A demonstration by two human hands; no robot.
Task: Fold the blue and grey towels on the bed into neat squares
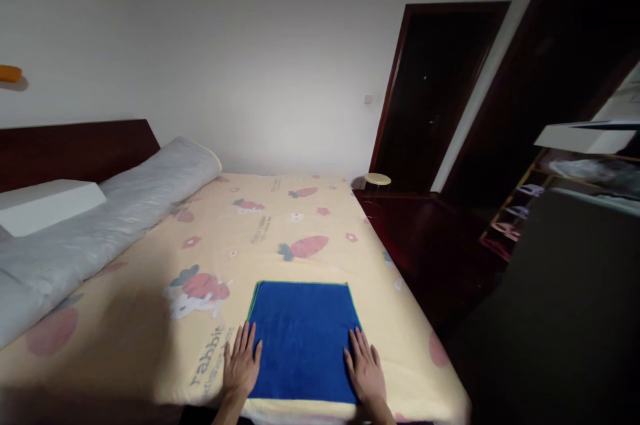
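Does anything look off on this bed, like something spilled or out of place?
One mild oddity: a white box-shaped object appears to rest on the gray bedding by the headboard, perhaps an unusual spot. Otherwise, the blue cloth lies flat and I see no spills.

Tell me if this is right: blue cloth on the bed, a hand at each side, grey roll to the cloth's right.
The side is wrong: the head view shows the grey roll left of the blue cloth, which lies on the bed, left hand and right hand at its sides.

Left hand [241, 361] and right hand [367, 371] flat on blue cloth's [304, 341] side edges, rabbit-print bedsheet [320, 208] beneath
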